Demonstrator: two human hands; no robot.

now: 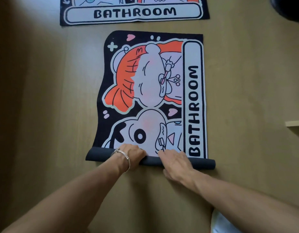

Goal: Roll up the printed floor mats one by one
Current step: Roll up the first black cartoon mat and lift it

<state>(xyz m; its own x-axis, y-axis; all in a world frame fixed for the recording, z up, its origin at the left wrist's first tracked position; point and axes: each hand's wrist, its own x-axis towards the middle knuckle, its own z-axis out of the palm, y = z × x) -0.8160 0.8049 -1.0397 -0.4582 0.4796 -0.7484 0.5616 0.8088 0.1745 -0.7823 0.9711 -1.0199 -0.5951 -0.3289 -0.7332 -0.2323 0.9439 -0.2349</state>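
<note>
Flooring (44, 98) of pale brown wood grain is carrying everything. A printed mat (152, 91) is lying lengthwise away from the person, black-edged, with two cartoon figures in orange, lilac and white. Its near end is sitting wound into a dark roll (201, 163) that is running across the view. The word BATHROOM is running up the mat's right side. A second mat (133, 12), lying flat just beyond, is showing the same word.

The left hand (130, 155) is gripping the roll left of its middle, fingers curled over the top. The right hand (175, 163) is resting just beside it. Its fingers (162, 154) are lying fairly straight and close together across the roll, tips touching the printed face, thumb on the near side.

A light wooden ledge (295, 123) is poking in at the right edge. A silver bracelet (123, 153) is circling the left wrist.
</note>
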